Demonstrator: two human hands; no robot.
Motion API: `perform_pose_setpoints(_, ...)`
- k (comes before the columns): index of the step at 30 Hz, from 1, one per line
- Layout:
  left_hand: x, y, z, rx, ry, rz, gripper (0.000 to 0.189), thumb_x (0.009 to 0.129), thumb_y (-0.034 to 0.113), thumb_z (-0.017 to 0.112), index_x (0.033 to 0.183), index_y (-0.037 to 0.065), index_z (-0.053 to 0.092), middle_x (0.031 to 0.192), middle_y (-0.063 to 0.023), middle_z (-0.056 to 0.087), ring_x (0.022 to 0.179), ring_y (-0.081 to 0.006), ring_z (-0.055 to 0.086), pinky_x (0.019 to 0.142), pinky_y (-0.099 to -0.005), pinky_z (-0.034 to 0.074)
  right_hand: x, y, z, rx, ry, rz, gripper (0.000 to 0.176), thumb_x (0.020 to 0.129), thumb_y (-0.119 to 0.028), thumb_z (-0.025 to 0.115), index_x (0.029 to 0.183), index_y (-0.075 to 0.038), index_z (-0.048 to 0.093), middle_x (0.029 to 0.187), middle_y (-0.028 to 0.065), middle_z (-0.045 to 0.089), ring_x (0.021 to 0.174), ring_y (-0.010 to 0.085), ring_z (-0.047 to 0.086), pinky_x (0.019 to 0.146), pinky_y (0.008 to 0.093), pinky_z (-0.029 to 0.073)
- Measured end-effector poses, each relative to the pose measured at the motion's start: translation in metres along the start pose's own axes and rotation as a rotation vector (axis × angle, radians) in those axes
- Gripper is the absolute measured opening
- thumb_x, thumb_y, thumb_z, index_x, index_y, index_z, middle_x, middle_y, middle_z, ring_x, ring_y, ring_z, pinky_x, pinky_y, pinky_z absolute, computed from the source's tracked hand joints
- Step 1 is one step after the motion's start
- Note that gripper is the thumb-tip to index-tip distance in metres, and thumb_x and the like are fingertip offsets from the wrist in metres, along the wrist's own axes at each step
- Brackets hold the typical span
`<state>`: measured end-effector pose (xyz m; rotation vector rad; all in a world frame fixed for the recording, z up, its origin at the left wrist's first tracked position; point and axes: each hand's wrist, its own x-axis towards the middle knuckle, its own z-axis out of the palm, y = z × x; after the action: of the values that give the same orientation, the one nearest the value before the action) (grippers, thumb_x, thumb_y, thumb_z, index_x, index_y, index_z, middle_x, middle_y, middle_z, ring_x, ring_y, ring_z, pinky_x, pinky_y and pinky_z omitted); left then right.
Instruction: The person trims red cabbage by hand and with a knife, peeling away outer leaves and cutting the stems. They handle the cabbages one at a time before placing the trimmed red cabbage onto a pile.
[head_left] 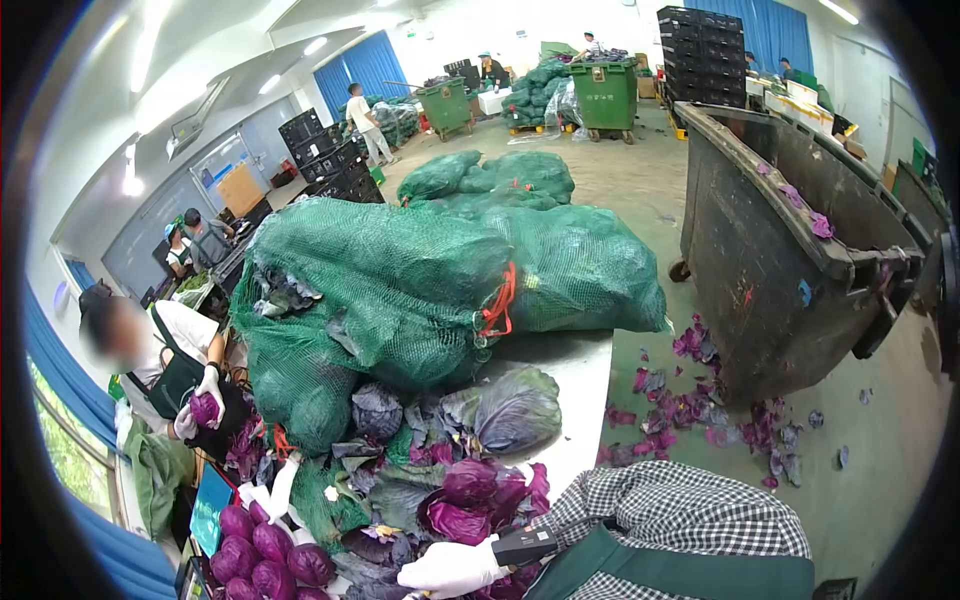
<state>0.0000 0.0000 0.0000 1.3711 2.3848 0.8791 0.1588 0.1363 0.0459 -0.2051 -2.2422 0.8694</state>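
Observation:
My right hand, in a white glove with a dark band on the wrist, is low in the head view beside loose dark outer leaves and red cabbages. Its fingers look closed, but the bottom edge cuts off what they may hold. My left hand is out of view. Peeled-back red cabbages lie just above the glove among purple leaves. To their upper right rests a large cabbage still in its dull outer leaves. Several smooth red cabbages are grouped at the lower left.
Green mesh sacks are piled on the white table. A large dark bin stands to the right, with fallen leaves on the floor. At the left, a co-worker's gloved hands hold a red cabbage. Other people work farther back.

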Motion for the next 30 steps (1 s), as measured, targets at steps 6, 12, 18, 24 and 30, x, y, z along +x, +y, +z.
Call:
perform_pose_setpoints(6, 0.002, 0.032, -0.014, -0.103, 0.062, 0.049, 0.087, 0.070, 0.029, 0.082, 0.138, -0.002, 0.037, 0.136, -0.0245, 0.042, 0.128, -0.0355, 0.039, 0.109, -0.0422, 0.030, 0.008, 0.013, -0.016, -0.036, 0.099, 0.157, 0.019, 0.076, -0.010, 0.059, 0.091, -0.006, 0.048, 0.069, 0.0139, 0.055, 0.062, 0.0367, 0.058, 0.055, 0.0418, 0.048)
perform_pose_setpoints(12, -0.001, 0.026, -0.013, -0.121, 0.062, 0.064, 0.085, 0.070, 0.023, 0.082, 0.138, -0.002, 0.038, 0.138, -0.0239, 0.040, 0.128, -0.0354, 0.038, 0.109, -0.0429, 0.030, -0.004, 0.066, -0.015, -0.085, 0.228, 0.440, 0.024, 0.080, -0.021, 0.062, 0.095, -0.008, 0.049, 0.069, 0.0122, 0.058, 0.063, 0.0342, 0.061, 0.057, 0.0405, 0.048)
perform_pose_setpoints(18, -0.004, 0.012, -0.009, -0.129, 0.118, 0.168, 0.080, 0.074, 0.017, 0.076, 0.140, 0.000, 0.034, 0.137, -0.0218, 0.040, 0.127, -0.0344, 0.040, 0.109, -0.0433, 0.030, -0.017, 0.124, -0.068, -0.349, 0.494, 0.633, 0.023, 0.078, -0.021, 0.059, 0.093, -0.005, 0.054, 0.073, 0.0196, 0.061, 0.067, 0.0377, 0.063, 0.060, 0.0440, 0.051)
perform_pose_setpoints(24, 0.002, 0.018, -0.011, -0.139, 0.098, 0.004, 0.092, 0.063, 0.024, 0.084, 0.139, 0.004, 0.035, 0.136, -0.0194, 0.040, 0.127, -0.0347, 0.039, 0.108, -0.0421, 0.032, -0.004, 0.076, -0.097, -0.298, 0.353, 0.858, 0.053, 0.080, -0.038, 0.069, 0.116, -0.005, 0.049, 0.098, 0.0190, 0.062, 0.088, 0.0342, 0.064, 0.078, 0.0396, 0.051)
perform_pose_setpoints(30, -0.015, 0.018, -0.008, -0.063, 0.011, -0.067, 0.099, 0.067, 0.035, 0.080, 0.144, 0.006, 0.025, 0.143, -0.0252, 0.028, 0.134, -0.0398, 0.029, 0.109, -0.0443, 0.031, -0.015, 0.013, -0.084, 0.078, 0.153, 0.642, 0.018, 0.088, -0.009, 0.056, 0.105, -0.006, 0.051, 0.084, 0.0089, 0.056, 0.073, 0.0146, 0.053, 0.068, 0.0281, 0.045)
